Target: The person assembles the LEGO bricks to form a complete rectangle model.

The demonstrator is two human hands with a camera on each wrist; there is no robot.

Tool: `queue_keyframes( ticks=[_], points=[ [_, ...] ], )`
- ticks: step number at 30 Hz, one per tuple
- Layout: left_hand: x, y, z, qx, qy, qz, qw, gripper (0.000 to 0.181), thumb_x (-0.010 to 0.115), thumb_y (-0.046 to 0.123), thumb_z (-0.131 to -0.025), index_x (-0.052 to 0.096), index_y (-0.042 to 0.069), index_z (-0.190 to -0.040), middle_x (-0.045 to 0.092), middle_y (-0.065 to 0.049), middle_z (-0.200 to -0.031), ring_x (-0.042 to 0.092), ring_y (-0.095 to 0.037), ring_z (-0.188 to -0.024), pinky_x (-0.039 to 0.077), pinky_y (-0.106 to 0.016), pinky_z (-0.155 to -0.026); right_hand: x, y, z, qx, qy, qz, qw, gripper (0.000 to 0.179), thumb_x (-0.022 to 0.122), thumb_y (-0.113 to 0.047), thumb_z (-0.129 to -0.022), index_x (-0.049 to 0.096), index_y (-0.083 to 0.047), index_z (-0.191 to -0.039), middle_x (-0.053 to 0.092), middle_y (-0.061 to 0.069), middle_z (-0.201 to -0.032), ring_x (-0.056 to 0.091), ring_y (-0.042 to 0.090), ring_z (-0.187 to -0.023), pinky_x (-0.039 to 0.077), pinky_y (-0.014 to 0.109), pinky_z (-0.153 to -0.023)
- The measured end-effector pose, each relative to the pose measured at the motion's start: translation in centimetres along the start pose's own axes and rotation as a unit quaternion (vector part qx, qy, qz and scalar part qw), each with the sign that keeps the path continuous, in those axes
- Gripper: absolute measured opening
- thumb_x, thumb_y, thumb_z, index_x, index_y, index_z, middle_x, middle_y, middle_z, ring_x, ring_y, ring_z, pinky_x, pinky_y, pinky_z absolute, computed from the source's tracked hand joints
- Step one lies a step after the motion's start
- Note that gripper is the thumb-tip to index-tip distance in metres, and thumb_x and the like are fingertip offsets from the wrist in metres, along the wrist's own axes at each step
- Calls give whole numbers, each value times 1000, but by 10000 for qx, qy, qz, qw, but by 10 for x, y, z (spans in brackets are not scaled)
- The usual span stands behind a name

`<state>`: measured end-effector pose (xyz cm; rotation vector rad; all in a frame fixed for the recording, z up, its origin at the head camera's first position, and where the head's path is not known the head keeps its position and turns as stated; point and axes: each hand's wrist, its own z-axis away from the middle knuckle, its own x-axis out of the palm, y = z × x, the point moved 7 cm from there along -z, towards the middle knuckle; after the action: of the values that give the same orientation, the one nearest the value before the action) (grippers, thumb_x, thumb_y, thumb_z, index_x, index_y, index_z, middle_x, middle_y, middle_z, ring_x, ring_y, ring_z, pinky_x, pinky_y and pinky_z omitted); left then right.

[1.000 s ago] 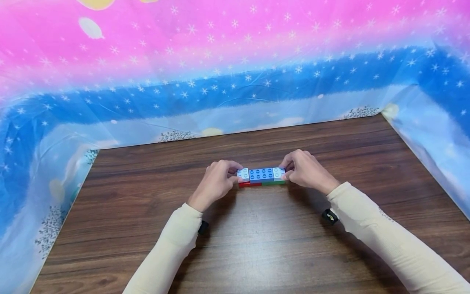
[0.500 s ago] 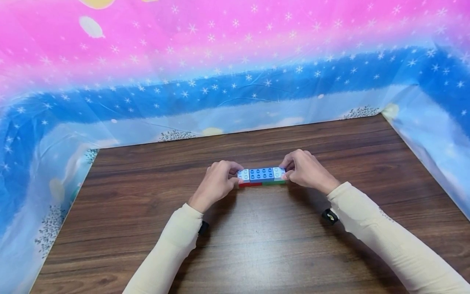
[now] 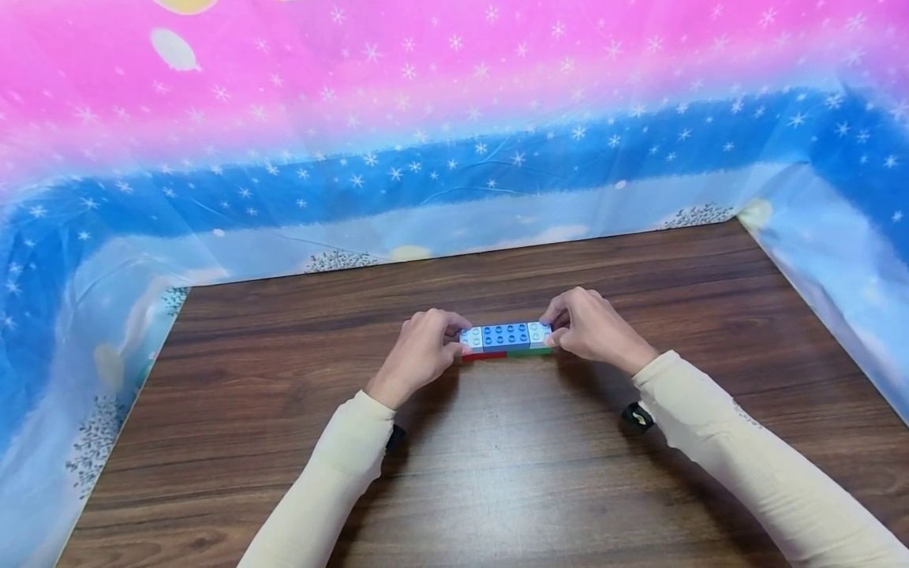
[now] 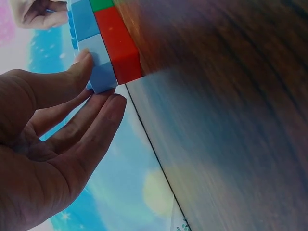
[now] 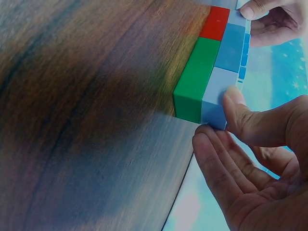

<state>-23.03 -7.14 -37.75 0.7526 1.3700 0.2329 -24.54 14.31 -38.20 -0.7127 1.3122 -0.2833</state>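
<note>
A two-layer row of toy building bricks stands on the wooden table between the hands. Its upper layer has a studded blue brick [image 3: 506, 337] in the middle, with a pale brick [image 3: 472, 338] at the left end and another pale brick [image 5: 219, 91] at the right end. Underneath lie a red brick [image 4: 120, 45] on the left and a green brick [image 5: 197, 77] on the right, end to end. My left hand [image 3: 417, 347] pinches the left pale brick between thumb and fingers. At the opposite end, my right hand [image 3: 595, 331] pinches the right pale brick likewise.
The brown table [image 3: 284, 473] reaches back to a hanging cloth [image 3: 454, 142] printed with snowflakes in pink and blue, which also runs down both sides. A black strap [image 3: 637, 418] shows under the right sleeve.
</note>
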Motion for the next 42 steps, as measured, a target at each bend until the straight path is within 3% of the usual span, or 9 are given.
queue_keyframes(
  ticks=[14, 21, 28, 35, 42],
  points=[
    [2, -5, 2, -168, 26, 228, 9996, 28, 76, 9, -92, 74, 7, -120, 73, -9, -112, 65, -17, -92, 53, -36, -84, 1, 2, -1, -12, 7, -131, 9999, 19, 78, -2, -87, 75, -1, -105, 74, 10, -98, 69, 23, -92, 54, 42, -81],
    [5, -11, 2, -340, 29, 534, 9980, 35, 77, 11, -91, 71, 8, -125, 72, -10, -117, 70, -19, -99, 56, -37, -85, 2, 7, -2, -129, 22, -525, 9985, 22, 74, -1, -90, 71, 0, -112, 73, 14, -105, 69, 26, -97, 54, 38, -78],
    [4, -15, 2, -460, 144, 610, 9970, 34, 76, 7, -92, 71, 9, -125, 73, -9, -114, 70, -17, -95, 55, -36, -83, 5, 11, -4, -160, 211, -830, 9962, 28, 76, -1, -88, 67, 2, -115, 72, 18, -106, 69, 29, -98, 55, 43, -83],
    [2, -18, 2, -590, 180, 675, 9958, 33, 76, 11, -93, 72, 10, -125, 73, -9, -115, 69, -18, -98, 55, -38, -84, 5, 16, -4, 92, 512, -1112, 9924, 27, 80, -4, -85, 65, 2, -106, 71, 17, -101, 69, 27, -92, 54, 43, -81],
    [-1, -18, 0, -669, 221, 684, 9952, 31, 75, 15, -94, 69, 9, -124, 72, -8, -117, 67, -21, -108, 51, -43, -96, 3, 19, -3, 264, 595, -1569, 9855, 24, 80, -6, -87, 66, 4, -104, 71, 17, -99, 70, 26, -90, 53, 34, -76]
  ],
)
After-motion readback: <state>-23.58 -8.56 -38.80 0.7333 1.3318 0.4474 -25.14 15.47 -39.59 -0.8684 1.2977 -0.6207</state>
